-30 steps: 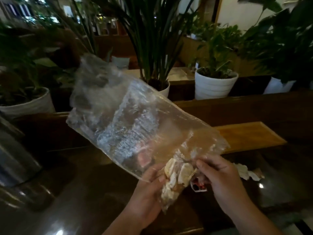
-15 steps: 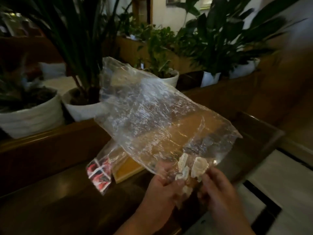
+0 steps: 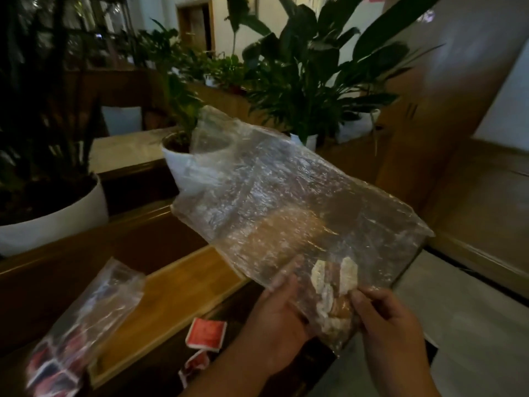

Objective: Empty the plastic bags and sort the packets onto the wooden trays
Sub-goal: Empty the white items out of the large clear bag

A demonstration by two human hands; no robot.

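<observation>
Gripping a clear plastic bag (image 3: 286, 213) by its lower corner, both hands are raised above the dark bench (image 3: 137, 379) in the head view. The left hand (image 3: 274, 319) pinches the bag's lower edge with fingers closed on the film, and the right hand (image 3: 392, 319) clamps the same corner from the other side; the two hands sit close together with only the bunched plastic between them. A small cluster of pale packets (image 3: 332, 285) is gathered inside that corner, right between the hands, while the rest of the bag fans up and away from them, crinkled and see-through. Below and to the left of the left hand, a wooden tray (image 3: 171, 305) lies on the bench. A red packet (image 3: 206, 333) lies loose just beside the tray, near the left forearm. Farther left of the hands, a second plastic bag (image 3: 86, 325) rests partly on the tray, with red packets inside its lower end. Beyond the hands stand potted plants (image 3: 309, 81) in white pots.
</observation>
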